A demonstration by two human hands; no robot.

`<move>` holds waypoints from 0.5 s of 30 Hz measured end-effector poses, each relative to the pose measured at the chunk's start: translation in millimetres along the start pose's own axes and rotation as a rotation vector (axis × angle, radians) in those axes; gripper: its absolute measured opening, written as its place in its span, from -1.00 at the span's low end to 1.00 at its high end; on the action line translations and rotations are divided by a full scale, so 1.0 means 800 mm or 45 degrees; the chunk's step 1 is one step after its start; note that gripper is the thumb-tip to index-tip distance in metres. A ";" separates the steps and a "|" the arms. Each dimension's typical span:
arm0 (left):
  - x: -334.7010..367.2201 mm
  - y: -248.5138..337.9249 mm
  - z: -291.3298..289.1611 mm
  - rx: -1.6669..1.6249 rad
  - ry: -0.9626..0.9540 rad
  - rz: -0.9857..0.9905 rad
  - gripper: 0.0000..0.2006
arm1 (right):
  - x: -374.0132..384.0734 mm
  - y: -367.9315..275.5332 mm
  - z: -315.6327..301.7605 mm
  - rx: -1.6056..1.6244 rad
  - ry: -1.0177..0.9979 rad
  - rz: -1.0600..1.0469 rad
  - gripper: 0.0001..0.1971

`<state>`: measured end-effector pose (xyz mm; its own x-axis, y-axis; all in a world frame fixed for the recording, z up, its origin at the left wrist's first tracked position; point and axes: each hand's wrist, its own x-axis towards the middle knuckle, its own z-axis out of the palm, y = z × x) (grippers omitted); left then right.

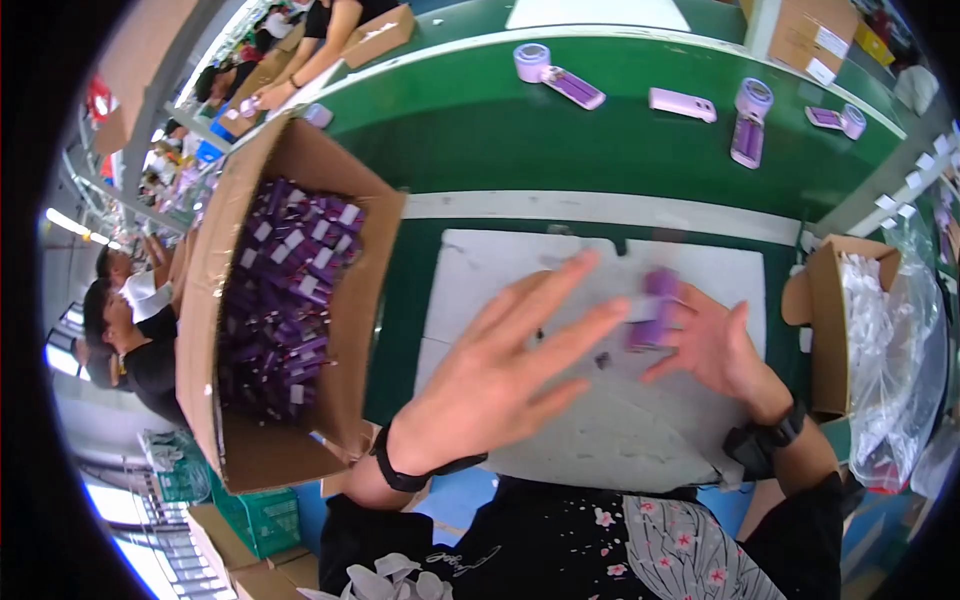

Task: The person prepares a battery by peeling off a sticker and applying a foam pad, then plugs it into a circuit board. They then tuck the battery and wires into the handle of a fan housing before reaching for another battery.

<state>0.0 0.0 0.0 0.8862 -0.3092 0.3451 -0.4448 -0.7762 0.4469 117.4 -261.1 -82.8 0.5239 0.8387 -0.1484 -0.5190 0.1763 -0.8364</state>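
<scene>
My left hand [495,370] is over the pale work mat [590,435], its fingers outstretched and smeared by motion. Just past its fingertips is a blurred purple battery-like part [655,312] with a white label. The fingers of my right hand [715,345] spread toward that part, with the thumb well apart; they are not closed around it. Whether either hand touches it, I cannot tell. A small dark piece [602,360] lies on the mat between my hands.
A cardboard box [385,250] of purple parts stands left. On the green conveyor belt [450,140] lie lilac handheld fans [750,125] and a lilac case [683,104]. Right, a carton [832,340] holds white plastic bags [868,310]. A co-worker's arm [325,50] reaches in far left.
</scene>
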 end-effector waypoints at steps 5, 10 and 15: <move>0.045 -0.023 0.062 -0.630 -0.233 -0.247 -0.29 | 0.024 0.022 -0.001 -0.048 0.289 -0.118 -0.61; 0.063 -0.036 0.136 -1.171 -0.286 -0.521 -0.43 | 0.047 0.039 0.010 -0.115 0.529 -0.432 -0.68; 0.056 -0.033 0.162 -1.557 -0.101 -0.474 -0.47 | 0.048 0.040 0.012 -0.379 0.511 -0.685 -0.72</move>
<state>68.3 -64.6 -103.5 0.9687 -0.2480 0.0049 0.0392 0.1726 0.9842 114.2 -218.4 -110.3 0.8913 0.4120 0.1892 0.0553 0.3155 -0.9473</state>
